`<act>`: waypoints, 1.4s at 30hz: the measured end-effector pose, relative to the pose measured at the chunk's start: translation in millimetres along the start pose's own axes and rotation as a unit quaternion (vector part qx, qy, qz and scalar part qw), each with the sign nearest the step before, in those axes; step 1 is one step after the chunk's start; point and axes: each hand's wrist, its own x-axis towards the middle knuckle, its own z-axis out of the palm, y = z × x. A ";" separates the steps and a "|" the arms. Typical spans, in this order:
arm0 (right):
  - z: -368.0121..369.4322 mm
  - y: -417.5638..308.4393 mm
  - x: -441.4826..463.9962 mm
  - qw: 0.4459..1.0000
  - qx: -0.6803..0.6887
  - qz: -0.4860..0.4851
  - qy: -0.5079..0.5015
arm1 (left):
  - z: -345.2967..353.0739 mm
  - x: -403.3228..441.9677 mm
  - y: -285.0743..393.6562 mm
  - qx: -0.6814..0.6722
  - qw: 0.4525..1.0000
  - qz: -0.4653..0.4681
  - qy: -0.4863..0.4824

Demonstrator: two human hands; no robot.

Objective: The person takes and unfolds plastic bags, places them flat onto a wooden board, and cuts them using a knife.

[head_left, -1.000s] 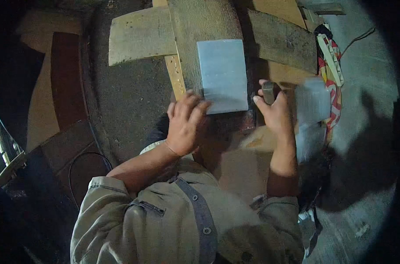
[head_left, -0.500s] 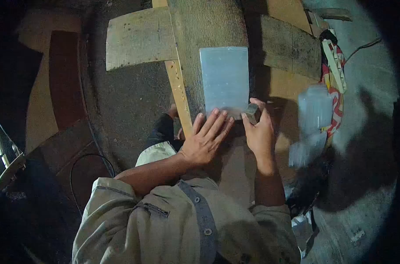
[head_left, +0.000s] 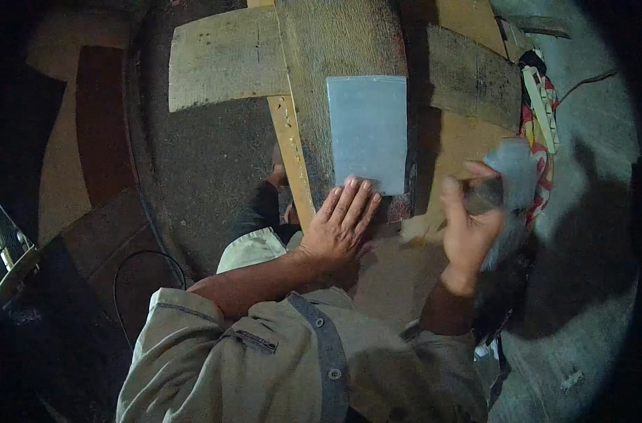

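A pale translucent plastic sheet [head_left: 367,134], or a thin stack of such sheets, lies on a worn wooden board [head_left: 342,42]. My left hand [head_left: 338,229] rests flat with its fingertips on the sheet's near edge. Off to the right of the board, my right hand [head_left: 469,233] is raised, thumb and fingers curled round a small dark block [head_left: 485,195]. Motion smears the block, so its kind does not show. Just behind that hand are more clear plastic sheets [head_left: 517,169], partly covered by it.
Cardboard pieces [head_left: 226,60] flank the board at left and right [head_left: 473,74]. A yellowish wooden strip [head_left: 289,148] runs along its left side. At right lie a white plastic strip [head_left: 541,106] and red-patterned cloth [head_left: 540,190]. A black cable [head_left: 120,282] loops at lower left.
My right hand has moved right, away from the sheet's near corner, carrying the dark block. My left hand stays on the sheet's near edge.
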 end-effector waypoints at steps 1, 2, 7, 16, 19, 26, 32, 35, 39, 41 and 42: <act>-6.8 -8.3 2.9 0.998 0.054 -0.002 0.038 | -4.1 0.5 0.8 -0.016 1.000 -0.004 -0.008; -13.1 -9.0 8.4 0.987 0.130 -0.065 0.061 | -6.0 0.8 1.1 -0.031 0.999 -0.009 -0.017; -17.1 -43.8 34.7 0.881 0.422 -0.211 -0.019 | 3.3 -0.2 -1.4 0.015 1.000 0.005 0.008; 28.5 -60.1 58.7 0.805 0.495 -0.281 -0.168 | 9.4 -0.4 -1.7 -0.006 0.999 0.002 0.032; 39.8 -60.3 61.0 0.802 0.496 -0.285 -0.173 | 2.2 -1.7 -2.6 -0.025 0.999 0.001 0.029; 54.6 -71.9 64.5 0.783 0.532 -0.263 -0.187 | 4.4 -0.6 -3.3 -0.029 0.999 -0.001 0.032; 58.9 -81.5 68.4 0.771 0.529 -0.293 -0.201 | 8.9 -0.6 -4.4 -0.018 0.998 0.004 0.054; 71.6 -73.3 75.3 0.775 0.547 -0.261 -0.178 | -1.5 0.0 -2.7 0.025 1.000 0.003 0.015; 52.3 -73.5 80.6 0.772 0.518 -0.300 -0.213 | -5.2 1.8 -3.1 -0.046 0.999 -0.005 -0.005; 43.3 -75.3 79.3 0.773 0.504 -0.316 -0.220 | -0.5 1.9 -4.5 -0.040 0.999 -0.002 0.015; 42.6 -73.9 79.2 0.775 0.502 -0.316 -0.216 | 1.3 2.1 -3.8 -0.035 0.999 0.002 0.036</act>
